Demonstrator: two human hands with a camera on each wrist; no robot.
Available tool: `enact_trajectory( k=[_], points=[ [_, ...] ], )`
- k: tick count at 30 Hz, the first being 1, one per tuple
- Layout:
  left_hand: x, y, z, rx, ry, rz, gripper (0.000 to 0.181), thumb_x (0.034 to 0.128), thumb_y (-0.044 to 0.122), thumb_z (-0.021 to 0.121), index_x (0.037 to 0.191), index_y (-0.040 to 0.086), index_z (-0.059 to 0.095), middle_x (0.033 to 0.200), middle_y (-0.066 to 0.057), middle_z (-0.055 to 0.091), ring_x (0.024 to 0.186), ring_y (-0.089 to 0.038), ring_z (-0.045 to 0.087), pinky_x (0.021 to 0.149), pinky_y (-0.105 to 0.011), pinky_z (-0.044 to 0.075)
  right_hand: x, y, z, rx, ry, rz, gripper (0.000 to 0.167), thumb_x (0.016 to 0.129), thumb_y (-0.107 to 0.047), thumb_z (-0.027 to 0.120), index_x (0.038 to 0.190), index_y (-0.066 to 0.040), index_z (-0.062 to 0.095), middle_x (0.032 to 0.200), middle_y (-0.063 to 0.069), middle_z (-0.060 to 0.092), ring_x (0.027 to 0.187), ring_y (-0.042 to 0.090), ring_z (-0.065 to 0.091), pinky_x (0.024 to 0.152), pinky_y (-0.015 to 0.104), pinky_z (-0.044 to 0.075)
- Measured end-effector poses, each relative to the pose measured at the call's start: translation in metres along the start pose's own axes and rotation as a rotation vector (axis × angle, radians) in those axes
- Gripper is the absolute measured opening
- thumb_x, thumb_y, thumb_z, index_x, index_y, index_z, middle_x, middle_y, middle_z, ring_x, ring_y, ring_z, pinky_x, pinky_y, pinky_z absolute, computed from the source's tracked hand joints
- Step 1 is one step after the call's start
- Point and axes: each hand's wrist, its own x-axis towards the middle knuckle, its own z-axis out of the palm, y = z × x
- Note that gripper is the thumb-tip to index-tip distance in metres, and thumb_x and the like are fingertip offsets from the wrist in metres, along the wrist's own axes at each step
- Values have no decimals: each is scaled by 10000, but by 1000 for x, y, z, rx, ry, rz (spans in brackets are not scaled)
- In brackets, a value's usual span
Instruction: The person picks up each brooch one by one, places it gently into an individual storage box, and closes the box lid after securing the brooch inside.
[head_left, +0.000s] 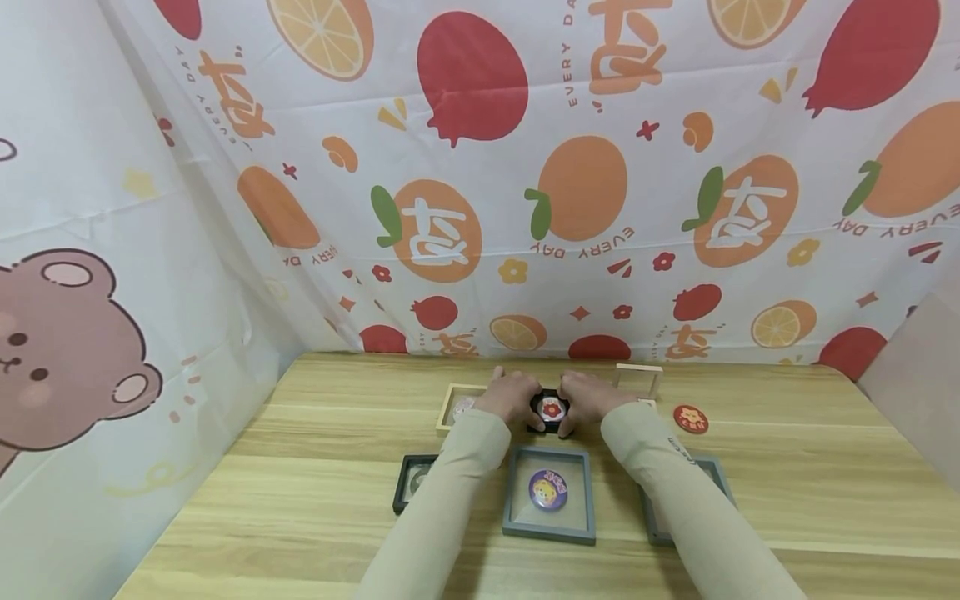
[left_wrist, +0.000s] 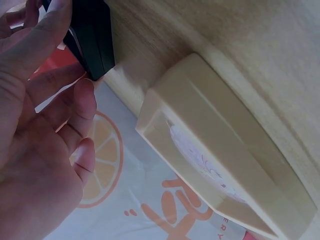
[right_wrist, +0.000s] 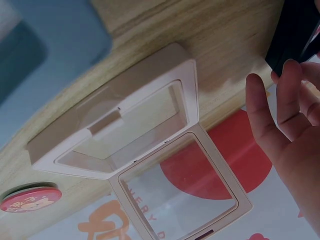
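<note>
Both hands are on a small black display case [head_left: 551,392] near the back middle of the table. Inside it shows a round white badge [head_left: 552,408] with a red flower. My left hand [head_left: 512,397] grips the case's left side, and in the left wrist view its fingers meet the black case's [left_wrist: 95,37] edge. On the right side my right hand [head_left: 588,397] holds the case with thumb and fingers. Close to the left hand stands a cream case [left_wrist: 215,130] with a pale badge in it. Beside the right hand, a pale pink case [right_wrist: 145,75] stands with its clear lid open.
A grey case [head_left: 549,533] with a purple badge [head_left: 548,490] lies in front of the hands. Another grey case [head_left: 720,475] is partly under the right forearm. At left sits a second black case [head_left: 400,492]. A red badge [head_left: 691,419] lies right of the pink case.
</note>
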Motion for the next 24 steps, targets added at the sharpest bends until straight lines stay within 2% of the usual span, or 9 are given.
enact_trajectory(
  k=[11, 16, 24],
  points=[
    [2, 2, 0, 22, -11, -21, 320, 729, 326, 921, 889, 120, 736, 857, 39, 685, 772, -127, 548, 786, -332, 293, -1, -1, 0, 1, 3, 14, 357, 716, -166, 937, 877, -7, 661, 897, 35, 543, 778, 172, 523, 696, 303, 467],
    [2, 2, 0, 15, -13, -22, 315, 730, 327, 918, 879, 121, 732, 842, 40, 682, 768, -128, 548, 797, -333, 296, -2, 0, 0, -13, 9, 0, 331, 711, -167, 937, 845, -14, 677, 897, 38, 541, 771, 177, 517, 689, 306, 460],
    [0, 5, 2, 80, 15, -10, 360, 704, 343, 932, 895, 124, 721, 889, 13, 708, 787, -134, 596, 766, -328, 298, -3, -4, 3, 7, 28, 16, 349, 710, -160, 939, 888, -9, 680, 921, 32, 543, 803, 185, 548, 749, 342, 503]
  ],
)
